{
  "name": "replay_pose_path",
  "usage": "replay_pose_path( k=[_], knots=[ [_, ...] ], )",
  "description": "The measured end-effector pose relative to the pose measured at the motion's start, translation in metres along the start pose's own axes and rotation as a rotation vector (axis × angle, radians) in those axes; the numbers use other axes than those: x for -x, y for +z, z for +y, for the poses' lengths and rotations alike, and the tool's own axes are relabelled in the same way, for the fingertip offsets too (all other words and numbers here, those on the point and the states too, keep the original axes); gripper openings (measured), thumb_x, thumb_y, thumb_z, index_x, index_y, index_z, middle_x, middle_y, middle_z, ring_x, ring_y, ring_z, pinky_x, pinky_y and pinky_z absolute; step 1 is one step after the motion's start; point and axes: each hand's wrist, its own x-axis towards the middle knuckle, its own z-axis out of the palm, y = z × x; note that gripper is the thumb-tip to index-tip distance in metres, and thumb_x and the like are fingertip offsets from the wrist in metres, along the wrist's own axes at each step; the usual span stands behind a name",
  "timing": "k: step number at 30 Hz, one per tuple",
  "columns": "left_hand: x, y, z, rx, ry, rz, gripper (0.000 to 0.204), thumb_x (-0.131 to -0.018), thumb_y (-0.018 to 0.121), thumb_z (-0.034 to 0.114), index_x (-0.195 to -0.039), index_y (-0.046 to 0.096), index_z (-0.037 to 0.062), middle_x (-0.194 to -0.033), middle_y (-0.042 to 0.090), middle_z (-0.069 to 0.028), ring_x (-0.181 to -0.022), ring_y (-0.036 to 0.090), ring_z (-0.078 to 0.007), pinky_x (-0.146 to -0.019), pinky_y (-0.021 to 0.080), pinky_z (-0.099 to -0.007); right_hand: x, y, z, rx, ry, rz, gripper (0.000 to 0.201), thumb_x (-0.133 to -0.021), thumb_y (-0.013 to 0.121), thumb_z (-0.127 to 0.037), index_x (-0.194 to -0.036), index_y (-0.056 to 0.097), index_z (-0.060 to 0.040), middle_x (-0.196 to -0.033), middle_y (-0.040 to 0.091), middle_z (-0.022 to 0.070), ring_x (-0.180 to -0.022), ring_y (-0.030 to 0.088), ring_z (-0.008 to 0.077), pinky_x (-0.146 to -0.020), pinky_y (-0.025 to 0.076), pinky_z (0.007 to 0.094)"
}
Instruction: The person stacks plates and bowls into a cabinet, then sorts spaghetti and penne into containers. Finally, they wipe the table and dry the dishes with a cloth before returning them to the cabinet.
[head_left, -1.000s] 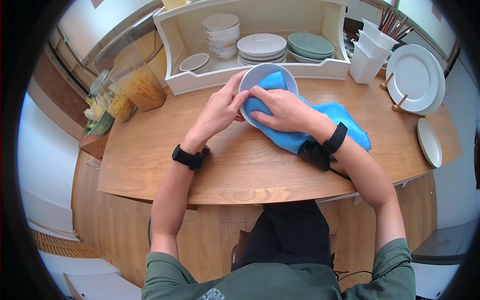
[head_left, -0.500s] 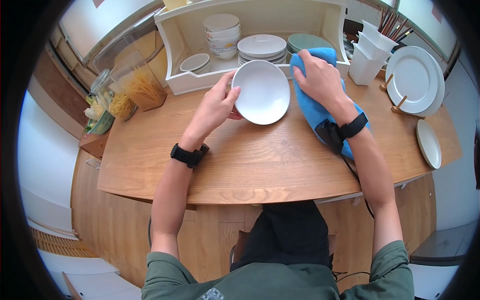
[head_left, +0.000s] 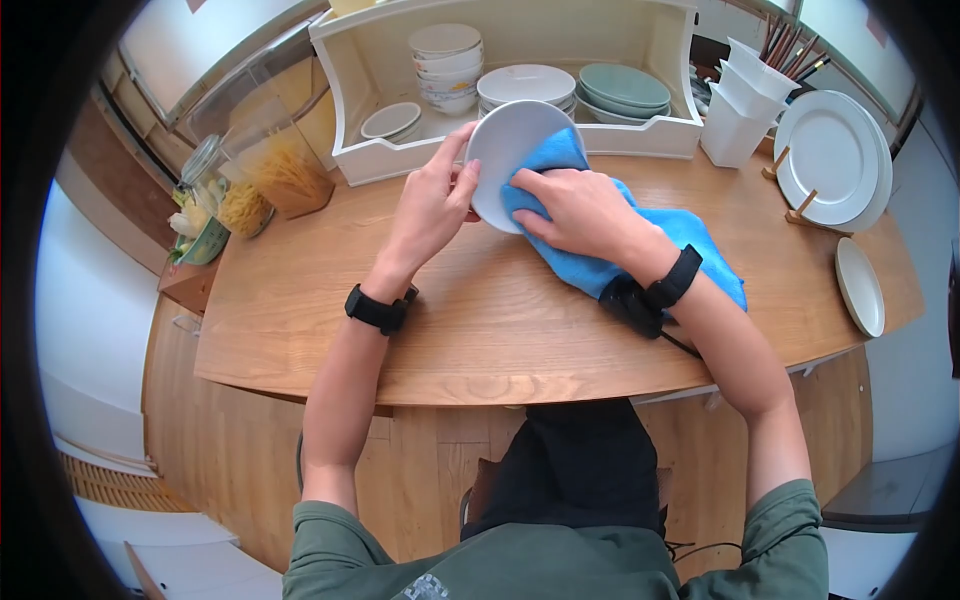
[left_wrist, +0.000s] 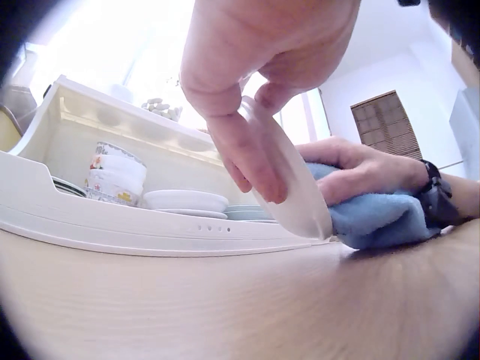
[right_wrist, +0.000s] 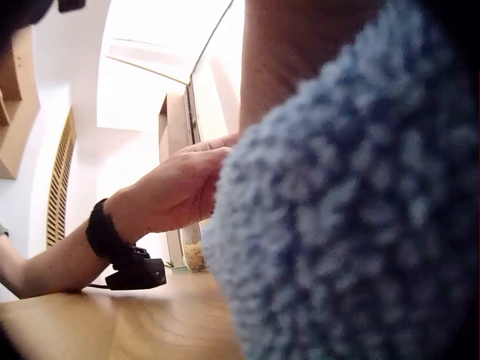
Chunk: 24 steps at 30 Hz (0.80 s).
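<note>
A white bowl [head_left: 495, 165] is tilted up on edge over the wooden table. My left hand [head_left: 432, 195] grips its left rim, thumb on the inner side and fingers behind, as the left wrist view also shows. In my right hand [head_left: 580, 212] is a bunched blue cloth [head_left: 690, 240], pressed against the bowl's inside on the right. The cloth's loose end trails over the table beneath the right wrist. From the right wrist, the fuzzy cloth [right_wrist: 352, 202] fills much of the view and hides the bowl.
A white shelf unit [head_left: 370, 163] behind the bowl holds stacked bowls [head_left: 445, 65], white plates [head_left: 527, 85] and green dishes [head_left: 625, 88]. Pasta containers [head_left: 285, 175] stand at left. Plates [head_left: 825, 155] in a rack, an oval dish [head_left: 859, 287] and white holders [head_left: 733, 125] are at right.
The right hand swung the cloth off the bowl to the right, then brought it back onto the inside. The bowl now sits a little higher and is tilted more steeply.
</note>
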Motion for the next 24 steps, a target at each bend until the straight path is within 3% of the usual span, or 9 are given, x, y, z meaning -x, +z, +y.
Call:
replay_pose_path(
  k=[2,5,8,12,14,16,18,21,24],
  knots=[
    [0.001,0.0,0.002,-0.044,0.008,0.023,0.044,-0.098,0.05,0.014,-0.141,0.04,0.0113,-0.083,0.068,-0.0148,-0.068,0.069,-0.0189,-0.059,0.059,-0.0308,0.001,-0.001,0.009,0.089,0.108,-0.097,0.031,-0.087,0.061,-0.027,-0.11,0.057,-0.0071,-0.085,0.066,0.019,-0.081,0.064,0.0377,-0.071,0.051,0.0477],
    [0.002,0.0,0.005,-0.031,-0.007,0.003,0.043,-0.097,0.05,0.014,-0.139,0.042,0.0101,-0.08,0.068,-0.0152,-0.063,0.069,-0.0187,-0.057,0.059,-0.0307,0.003,-0.001,0.032,0.252,0.211,0.07,0.022,-0.084,0.061,-0.024,-0.095,0.06,-0.0057,-0.076,0.067,0.0183,-0.073,0.066,0.0373,-0.066,0.053,0.0489],
    [0.002,-0.002,0.006,0.027,-0.095,-0.009,0.042,-0.097,0.049,0.014,-0.138,0.043,0.0049,-0.08,0.068,-0.0157,-0.061,0.068,-0.0183,-0.056,0.059,-0.0302,-0.001,-0.016,0.053,0.407,0.373,0.212,0.021,-0.085,0.061,-0.023,-0.095,0.059,-0.0049,-0.079,0.067,0.0197,-0.076,0.067,0.037,-0.066,0.054,0.048],
    [-0.002,-0.007,0.001,0.131,-0.156,-0.057,0.043,-0.099,0.049,0.017,-0.137,0.041,-0.0008,-0.084,0.066,-0.0126,-0.067,0.068,-0.0161,-0.058,0.06,-0.029,-0.001,-0.033,0.063,0.377,0.417,0.313,0.021,-0.086,0.061,-0.022,-0.097,0.057,-0.0047,-0.084,0.068,0.0196,-0.078,0.068,0.037,-0.066,0.054,0.0474],
    [-0.001,-0.007,0.001,0.137,-0.153,-0.088,0.045,-0.1,0.049,0.02,-0.138,0.039,-0.0012,-0.088,0.065,-0.0099,-0.07,0.067,-0.0136,-0.059,0.06,-0.0287,-0.004,-0.032,0.055,0.26,0.233,0.492,0.022,-0.087,0.062,-0.022,-0.099,0.055,-0.0049,-0.086,0.068,0.0175,-0.077,0.067,0.037,-0.066,0.054,0.0473],
    [0.0,-0.005,0.002,0.117,-0.166,-0.139,0.045,-0.1,0.049,0.021,-0.139,0.039,0.0003,-0.086,0.064,-0.0076,-0.068,0.066,-0.0127,-0.059,0.06,-0.0282,-0.005,-0.025,0.041,0.229,0.167,0.477,0.024,-0.088,0.062,-0.023,-0.103,0.054,-0.0063,-0.092,0.068,0.0163,-0.079,0.067,0.0365,-0.066,0.054,0.0466],
    [0.001,-0.003,0.003,0.128,-0.167,-0.169,0.044,-0.1,0.049,0.021,-0.139,0.039,0.0012,-0.086,0.063,-0.0066,-0.068,0.066,-0.0122,-0.059,0.06,-0.0279,-0.006,-0.013,0.025,0.117,-0.103,0.445,0.028,-0.087,0.064,-0.023,-0.108,0.055,-0.0075,-0.093,0.066,0.0159,-0.079,0.066,0.0349,-0.064,0.054,0.0442],
    [0.001,-0.002,-0.001,0.138,-0.166,-0.241,0.044,-0.101,0.048,0.021,-0.139,0.039,0.0028,-0.085,0.062,-0.0054,-0.067,0.065,-0.0113,-0.059,0.06,-0.0276,-0.005,-0.008,0.002,0.08,-0.266,0.24,0.036,-0.084,0.067,-0.021,-0.116,0.053,-0.0109,-0.088,0.064,0.013,-0.075,0.066,0.0323,-0.061,0.054,0.0405],
    [0.003,0.0,-0.001,0.111,-0.142,-0.29,0.043,-0.101,0.048,0.021,-0.139,0.039,0.0041,-0.086,0.062,-0.0061,-0.068,0.065,-0.0107,-0.06,0.06,-0.0279,-0.005,-0.007,-0.002,0.062,-0.249,0.254,0.041,-0.084,0.067,-0.02,-0.121,0.051,-0.0131,-0.087,0.064,0.0136,-0.074,0.066,0.0319,-0.06,0.054,0.0409]
  ],
)
